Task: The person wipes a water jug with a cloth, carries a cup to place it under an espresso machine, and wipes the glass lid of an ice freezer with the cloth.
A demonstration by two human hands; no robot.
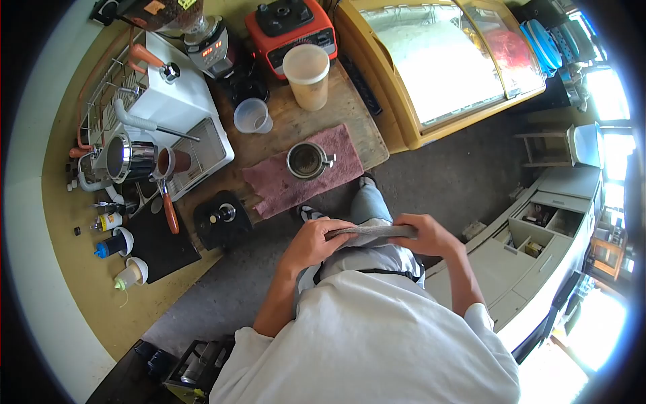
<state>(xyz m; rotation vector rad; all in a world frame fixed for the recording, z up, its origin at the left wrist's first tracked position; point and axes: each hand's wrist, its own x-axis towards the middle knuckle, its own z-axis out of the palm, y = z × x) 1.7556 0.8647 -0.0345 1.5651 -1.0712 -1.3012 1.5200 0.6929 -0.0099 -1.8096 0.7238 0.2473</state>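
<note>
A grey cloth (370, 231) is stretched between my two hands in front of my waist. My left hand (315, 244) grips its left end, and my right hand (427, 234) has its fingers wrapped round the right end. Beyond them, on the wooden counter (282, 135), lies a pink towel (276, 185). A round metal cup (307, 161) stands on that towel, apart from both hands; what is inside it I cannot make out.
Left on the counter is a white espresso machine (178, 91) beside a coffee grinder (210, 50). A clear plastic cup (253, 116), a lidded tub (309, 91) and a red blender base (289, 37) stand behind the towel. A glass-topped display case (404, 128) is at right.
</note>
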